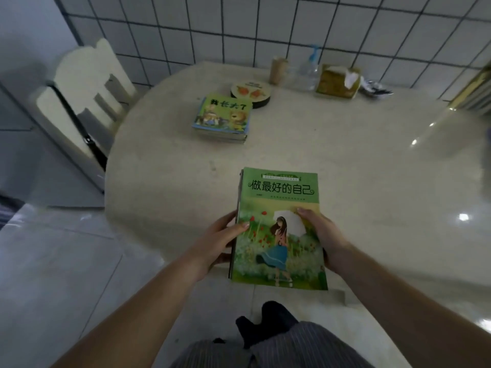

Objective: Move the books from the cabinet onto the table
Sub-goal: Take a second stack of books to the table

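Green-covered books make up the whole job as far as it shows, and a good part of it looks done. Toward ten o'clock from the table's point(345, 160) middle, a small stack of picture books point(222, 118) already lies flat on the pale stone top, beside a round tin point(250, 92). At six o'clock, at the near edge, a second stack of books point(279, 227) with a girl and an umbrella on its cover is in hand, its near end overhanging the rim. The left hand point(223, 240) grips the stack's left side, thumb on the cover and fingers curled under; the right hand point(322, 235) clasps the right side in the same way. Whether the stack already rests on the top or is held just above it, I cannot tell. I judge it is about to be set down and let go.

The cabinet is not visible, so how many books remain there cannot be known. At two o'clock, a cup point(278, 70), a clear bottle point(309, 73) and a yellowish packet point(338, 81) are blurred. At the right edge, a cut-off striped shape may be more books; that stays unclear.
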`<state>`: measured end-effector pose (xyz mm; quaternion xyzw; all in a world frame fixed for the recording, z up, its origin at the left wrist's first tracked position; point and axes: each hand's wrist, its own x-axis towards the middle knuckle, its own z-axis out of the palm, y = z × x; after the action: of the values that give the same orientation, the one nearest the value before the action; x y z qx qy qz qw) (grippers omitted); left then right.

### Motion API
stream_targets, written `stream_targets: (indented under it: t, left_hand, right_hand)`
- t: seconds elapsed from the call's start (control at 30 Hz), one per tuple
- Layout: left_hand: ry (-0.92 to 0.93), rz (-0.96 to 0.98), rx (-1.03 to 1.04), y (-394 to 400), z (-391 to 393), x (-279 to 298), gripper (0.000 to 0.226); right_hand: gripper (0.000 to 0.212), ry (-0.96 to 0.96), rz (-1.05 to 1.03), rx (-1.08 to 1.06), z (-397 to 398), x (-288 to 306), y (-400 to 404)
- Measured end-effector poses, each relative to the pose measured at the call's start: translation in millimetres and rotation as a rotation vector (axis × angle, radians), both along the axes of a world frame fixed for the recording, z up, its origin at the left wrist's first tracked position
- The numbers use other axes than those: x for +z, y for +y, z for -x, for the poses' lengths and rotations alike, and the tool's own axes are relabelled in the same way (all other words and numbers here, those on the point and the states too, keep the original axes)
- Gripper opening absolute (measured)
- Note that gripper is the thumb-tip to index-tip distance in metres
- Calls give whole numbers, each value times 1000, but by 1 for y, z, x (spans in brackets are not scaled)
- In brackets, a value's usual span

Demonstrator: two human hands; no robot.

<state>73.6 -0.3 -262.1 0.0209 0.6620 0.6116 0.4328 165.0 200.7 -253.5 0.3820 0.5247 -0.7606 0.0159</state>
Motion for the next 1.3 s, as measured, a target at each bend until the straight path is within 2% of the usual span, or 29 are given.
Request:
stream_targets:
  t: [0.27, 0.37, 0.57, 0.63, 0.73, 0.87, 0.97, 1.2, 1.3]
  left_hand:
    - [-24, 29, 74, 83, 67, -14, 31]
    - [-38, 36, 103, 117, 95, -18, 22]
    - [-1, 68, 131, 189, 164, -21, 23]
    - [43, 90, 118, 208, 184, -21, 28]
    - [119, 130, 84, 238, 209, -25, 51]
    - [197, 172, 68, 268, 237, -31, 61]
    - [241, 206, 44, 279, 250, -35, 71]
    - [320, 305, 29, 292, 265, -48, 61]
    - [357, 352, 8, 294, 265, -49, 54]
  right_hand:
    - [31, -4, -8, -46, 73, -11, 81]
    - [36, 1, -37, -37, 106, -17, 115]
    - [33, -55, -46, -56, 176, -28, 181]
    - [28, -67, -51, -55, 196, -29, 196]
    - [17, -57, -64, -39, 224, -35, 218]
    - [9, -63, -127, -13, 256, -46, 247]
    - [22, -77, -245, 50, 278, -58, 265]
    - [52, -169, -456, 159, 304, -76, 276]
    - [71, -251, -616, 218, 302, -77, 279]
